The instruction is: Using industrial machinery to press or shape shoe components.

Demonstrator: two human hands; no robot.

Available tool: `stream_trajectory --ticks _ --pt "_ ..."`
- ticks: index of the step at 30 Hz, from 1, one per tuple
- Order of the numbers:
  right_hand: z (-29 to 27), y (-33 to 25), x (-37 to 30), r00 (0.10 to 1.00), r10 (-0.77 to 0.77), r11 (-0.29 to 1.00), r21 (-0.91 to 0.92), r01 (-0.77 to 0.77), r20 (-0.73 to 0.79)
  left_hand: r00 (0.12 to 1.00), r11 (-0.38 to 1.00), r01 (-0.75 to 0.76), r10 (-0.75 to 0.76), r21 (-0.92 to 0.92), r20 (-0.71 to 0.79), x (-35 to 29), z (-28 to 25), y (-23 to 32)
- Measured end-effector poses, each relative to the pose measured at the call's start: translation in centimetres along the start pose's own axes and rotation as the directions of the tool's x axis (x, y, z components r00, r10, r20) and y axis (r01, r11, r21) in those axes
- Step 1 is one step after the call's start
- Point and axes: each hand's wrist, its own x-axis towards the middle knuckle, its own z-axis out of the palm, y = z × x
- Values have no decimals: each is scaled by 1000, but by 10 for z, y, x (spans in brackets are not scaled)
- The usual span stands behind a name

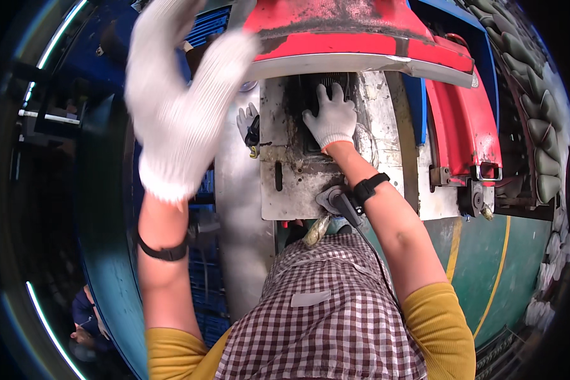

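My left hand (177, 107), in a white knit glove, is raised at the upper left close to the camera. Its thumb stands apart from the fingers, some of which run past the top edge; no object shows in it. My right hand (333, 117), also gloved in white, lies with spread fingers on a dark ridged plate (311, 140) set in a worn metal machine bed (297, 196). Above and beyond it hangs the red machine head (348, 43) with a metal lower edge. A black lever (347, 208) sits at the bed's front, below my right wrist.
A grey glove (247, 120) lies beside the bed with a black and yellow item. Another red machine (465, 120) stands at right, near rows of grey-green curved pieces (535, 107). A wrapped handle (316, 231) projects toward my checked apron. Someone (88, 316) is at the lower left.
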Motion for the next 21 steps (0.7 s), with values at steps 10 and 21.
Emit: stream_trajectory --ticks 10,21 --pt "-6 32 1 993 -22 990 143 5 115 873 979 -181 117 92 473 100 57 -1" --pt "-42 171 -194 986 164 703 701 -121 6 695 986 -158 66 62 716 5 77 16"
